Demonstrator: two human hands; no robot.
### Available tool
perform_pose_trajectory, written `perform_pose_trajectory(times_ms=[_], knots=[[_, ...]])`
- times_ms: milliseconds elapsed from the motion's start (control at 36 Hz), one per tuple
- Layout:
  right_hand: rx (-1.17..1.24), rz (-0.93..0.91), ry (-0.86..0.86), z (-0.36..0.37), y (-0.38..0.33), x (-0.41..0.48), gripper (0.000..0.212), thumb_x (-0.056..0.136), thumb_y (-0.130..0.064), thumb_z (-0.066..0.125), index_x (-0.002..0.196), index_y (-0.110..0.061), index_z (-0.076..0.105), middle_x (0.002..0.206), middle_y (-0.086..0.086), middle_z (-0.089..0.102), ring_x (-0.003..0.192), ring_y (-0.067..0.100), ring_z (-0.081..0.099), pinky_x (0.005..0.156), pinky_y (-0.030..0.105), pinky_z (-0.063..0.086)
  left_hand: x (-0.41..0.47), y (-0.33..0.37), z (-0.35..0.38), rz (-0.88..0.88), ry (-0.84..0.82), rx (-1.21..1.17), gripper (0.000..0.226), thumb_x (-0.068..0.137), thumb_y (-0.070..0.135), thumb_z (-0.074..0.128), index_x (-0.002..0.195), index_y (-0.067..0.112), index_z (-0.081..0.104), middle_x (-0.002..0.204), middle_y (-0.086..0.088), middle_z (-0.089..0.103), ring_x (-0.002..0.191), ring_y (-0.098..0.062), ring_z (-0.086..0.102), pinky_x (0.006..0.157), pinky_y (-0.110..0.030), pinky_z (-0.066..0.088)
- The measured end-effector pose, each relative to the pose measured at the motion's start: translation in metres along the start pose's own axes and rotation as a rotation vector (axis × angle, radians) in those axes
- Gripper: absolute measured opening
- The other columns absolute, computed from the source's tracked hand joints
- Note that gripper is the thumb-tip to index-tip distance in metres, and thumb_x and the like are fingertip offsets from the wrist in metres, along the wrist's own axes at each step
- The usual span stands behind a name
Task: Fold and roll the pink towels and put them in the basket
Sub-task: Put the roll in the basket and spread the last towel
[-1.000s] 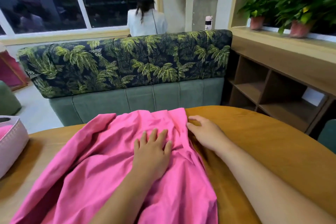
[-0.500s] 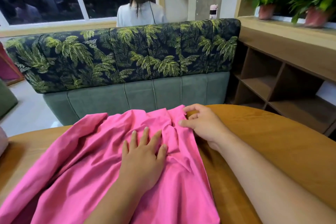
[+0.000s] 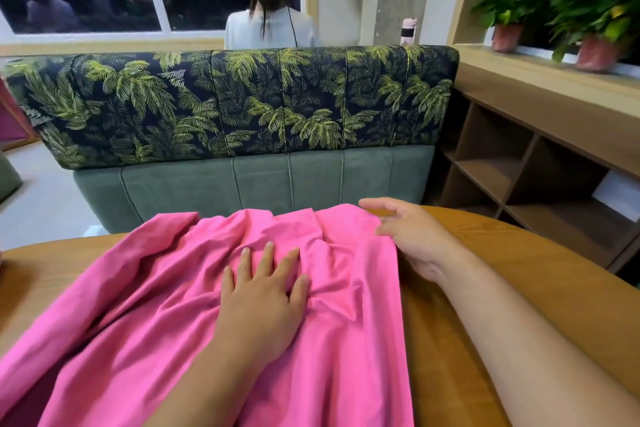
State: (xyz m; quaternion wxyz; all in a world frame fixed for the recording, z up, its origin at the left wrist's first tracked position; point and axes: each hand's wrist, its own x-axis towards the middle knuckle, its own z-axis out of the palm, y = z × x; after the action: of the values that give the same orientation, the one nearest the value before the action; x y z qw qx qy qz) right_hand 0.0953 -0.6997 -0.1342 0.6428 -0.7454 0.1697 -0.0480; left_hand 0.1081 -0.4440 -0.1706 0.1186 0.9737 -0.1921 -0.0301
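A pink towel (image 3: pixel 166 315) lies rumpled across the round wooden table (image 3: pixel 485 270), with creases running toward me. My left hand (image 3: pixel 263 302) presses flat on its middle, fingers spread and straight. My right hand (image 3: pixel 412 236) rests at the towel's far right corner, its fingers stretched loosely over the edge and the thumb lying on the cloth. The basket is out of view.
A sofa (image 3: pixel 242 135) with a palm-leaf back stands just beyond the table's far edge. A person (image 3: pixel 270 21) stands behind it, facing the window. A wooden shelf unit (image 3: pixel 526 163) topped by potted plants (image 3: pixel 512 0) lines the right side.
My right hand has slid a little along the towel's far edge and its fingers have loosened from a pinch. The left hand stays pressed in place. The basket has left the view.
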Motion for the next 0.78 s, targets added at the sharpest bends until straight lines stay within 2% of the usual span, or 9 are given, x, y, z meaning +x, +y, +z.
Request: perform_pose_trajectory(times_ms=[111,250,333,417,472,556,583,667,778], knots=[[0.120,0.023,-0.008,-0.003,0.001,0.002,0.068,0.085,0.022,0.042,0.132,-0.018,0.070,0.138,0.002,0.068,0.126,0.021,0.066,0.114,0.046,0.047,0.002,-0.005,-0.003,-0.025,0.002,-0.009,0.059,0.104,0.062,0.021,0.161,0.046,0.014,0.174,0.006,0.002,0.160,-0.030,-0.003,0.127,-0.055,0.003],[0.229,-0.243,0.119,0.000,-0.009,-0.003,0.075,0.093,0.019,0.043,0.154,-0.025,0.050,0.148,-0.010,0.060,0.131,0.014,0.061,0.106,0.039,0.053,0.006,-0.015,-0.009,-0.122,0.031,-0.017,0.060,0.104,0.060,0.021,0.162,0.043,0.014,0.174,0.004,0.004,0.159,-0.029,0.002,0.126,-0.053,0.006],[0.187,-0.323,0.092,0.003,-0.016,-0.010,0.077,0.098,0.017,0.043,0.157,-0.033,0.042,0.144,-0.021,0.060,0.125,0.007,0.063,0.101,0.031,0.055,0.007,-0.017,-0.008,-0.130,0.052,-0.034,0.061,0.104,0.060,0.020,0.162,0.043,0.014,0.174,0.004,0.006,0.159,-0.029,0.003,0.126,-0.053,0.006],[-0.065,-0.183,0.002,0.002,-0.007,-0.009,0.078,0.091,0.020,0.043,0.140,-0.041,0.053,0.116,-0.032,0.071,0.105,-0.005,0.068,0.093,0.024,0.058,0.007,-0.017,-0.007,-0.119,0.051,-0.025,0.059,0.104,0.061,0.019,0.161,0.044,0.018,0.173,0.004,0.007,0.159,-0.032,0.005,0.126,-0.053,0.007],[-0.249,-0.022,0.024,-0.001,-0.001,-0.007,0.072,0.084,0.016,0.046,0.133,-0.032,0.065,0.113,-0.020,0.076,0.103,0.002,0.070,0.092,0.029,0.059,0.007,-0.017,-0.007,-0.115,0.049,-0.021,0.058,0.104,0.061,0.019,0.160,0.044,0.019,0.173,0.003,0.007,0.159,-0.033,0.005,0.126,-0.054,0.007],[-0.333,0.045,0.067,-0.009,0.008,0.001,0.056,0.074,0.008,0.040,0.110,-0.019,0.073,0.106,0.003,0.079,0.088,0.014,0.071,0.063,0.024,0.054,0.006,-0.016,-0.007,-0.104,0.044,-0.009,0.059,0.104,0.062,0.018,0.160,0.043,0.019,0.174,0.002,0.006,0.159,-0.033,0.006,0.126,-0.053,0.008],[-0.351,0.036,0.078,-0.011,0.010,0.005,0.054,0.072,0.003,0.041,0.112,-0.019,0.070,0.114,0.005,0.077,0.092,0.013,0.070,0.061,0.023,0.052,0.005,-0.016,-0.006,-0.099,0.044,0.000,0.059,0.104,0.062,0.019,0.160,0.044,0.020,0.173,0.002,0.007,0.159,-0.033,0.006,0.126,-0.053,0.008],[-0.484,0.022,0.147,-0.012,0.007,0.003,0.074,0.070,-0.009,0.048,0.140,-0.029,0.057,0.139,-0.004,0.065,0.116,0.016,0.066,0.091,0.036,0.058,0.003,-0.014,-0.007,-0.090,0.040,0.003,0.059,0.104,0.062,0.019,0.160,0.044,0.020,0.173,0.001,0.008,0.159,-0.033,0.006,0.126,-0.052,0.008],[-0.904,-0.026,0.217,0.006,-0.016,-0.021,0.075,0.082,-0.008,0.047,0.153,-0.032,0.040,0.149,0.000,0.046,0.130,0.029,0.051,0.100,0.044,0.050,-0.001,-0.003,-0.004,-0.067,0.014,0.029,0.068,0.097,0.064,0.009,0.161,0.043,0.018,0.173,0.001,0.009,0.159,-0.032,0.005,0.126,-0.053,0.007]])
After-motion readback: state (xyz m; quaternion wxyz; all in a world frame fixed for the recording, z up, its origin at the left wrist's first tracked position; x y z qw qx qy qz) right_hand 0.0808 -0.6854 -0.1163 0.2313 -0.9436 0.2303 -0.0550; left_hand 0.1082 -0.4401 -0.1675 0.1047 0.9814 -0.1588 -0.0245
